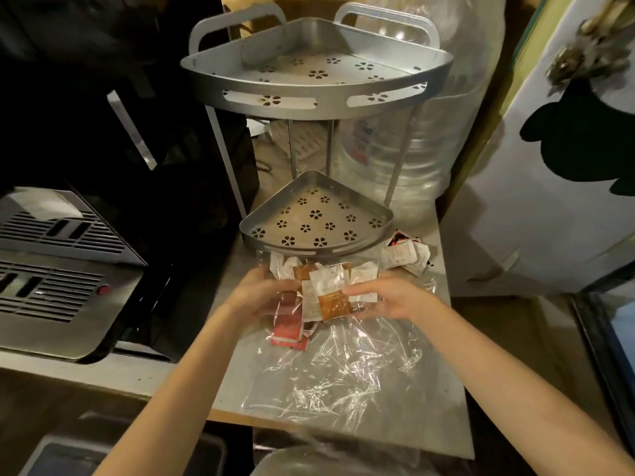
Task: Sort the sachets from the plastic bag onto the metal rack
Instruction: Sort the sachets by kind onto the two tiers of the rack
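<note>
Fingers of my left hand (264, 290) and right hand (385, 297) curl round the sachets (323, 293) through the plastic bag (343, 372); pull one kind out, drop onto the rack's lower shelf (309, 250), near the table's far edge.

No legible txt: print on sachets (330, 297) & bottle label (363, 141) too blurred.

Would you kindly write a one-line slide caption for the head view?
Both hands hold sachets over a clear plastic bag, before an empty two-tier metal rack.
</note>
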A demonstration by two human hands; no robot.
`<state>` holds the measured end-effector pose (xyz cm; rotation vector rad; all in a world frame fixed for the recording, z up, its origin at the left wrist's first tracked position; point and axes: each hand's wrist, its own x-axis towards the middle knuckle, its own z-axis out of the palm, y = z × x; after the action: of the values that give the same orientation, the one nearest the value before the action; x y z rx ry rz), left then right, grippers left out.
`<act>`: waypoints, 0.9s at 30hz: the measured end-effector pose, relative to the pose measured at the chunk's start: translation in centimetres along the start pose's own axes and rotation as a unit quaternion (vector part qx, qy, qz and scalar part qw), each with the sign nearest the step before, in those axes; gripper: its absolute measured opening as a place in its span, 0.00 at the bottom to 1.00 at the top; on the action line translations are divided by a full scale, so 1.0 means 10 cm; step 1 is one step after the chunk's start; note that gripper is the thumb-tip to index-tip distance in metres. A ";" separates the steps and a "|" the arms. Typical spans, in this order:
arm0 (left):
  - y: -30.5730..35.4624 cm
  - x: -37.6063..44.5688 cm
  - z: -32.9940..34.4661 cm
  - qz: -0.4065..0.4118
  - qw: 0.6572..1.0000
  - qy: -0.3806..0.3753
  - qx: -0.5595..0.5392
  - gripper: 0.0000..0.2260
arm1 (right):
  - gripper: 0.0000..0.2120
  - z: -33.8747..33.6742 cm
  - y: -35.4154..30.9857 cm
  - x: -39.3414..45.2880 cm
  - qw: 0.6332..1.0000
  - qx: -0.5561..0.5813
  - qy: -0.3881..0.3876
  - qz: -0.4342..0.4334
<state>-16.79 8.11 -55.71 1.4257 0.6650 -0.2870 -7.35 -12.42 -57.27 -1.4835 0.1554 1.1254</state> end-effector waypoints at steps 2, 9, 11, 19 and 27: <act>0.04 -0.06 0.05 0.030 1.000 0.008 0.002 0.18 | 0.33 0.03 0.01 -0.03 0.998 -0.016 0.039 -0.043; 0.49 -0.44 0.15 0.182 0.983 0.012 0.027 0.13 | 0.31 0.02 -0.33 -0.47 0.983 -0.044 0.062 -0.164; 0.66 -0.61 0.20 0.224 0.974 0.011 0.023 0.13 | 0.43 0.03 -0.47 -0.63 0.978 -0.051 0.071 -0.190; 1.44 -1.15 0.28 0.371 0.929 -0.010 -0.003 0.13 | 0.19 0.17 -1.20 -1.41 0.921 -0.077 0.057 -0.378; 2.48 -1.41 0.25 0.494 0.869 0.011 0.026 0.09 | 0.21 0.35 -2.17 -1.96 0.853 -0.090 0.100 -0.504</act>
<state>-13.36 6.52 -27.31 1.6410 -0.1179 0.5267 -5.13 -12.98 -27.92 -1.5230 -0.5569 0.1249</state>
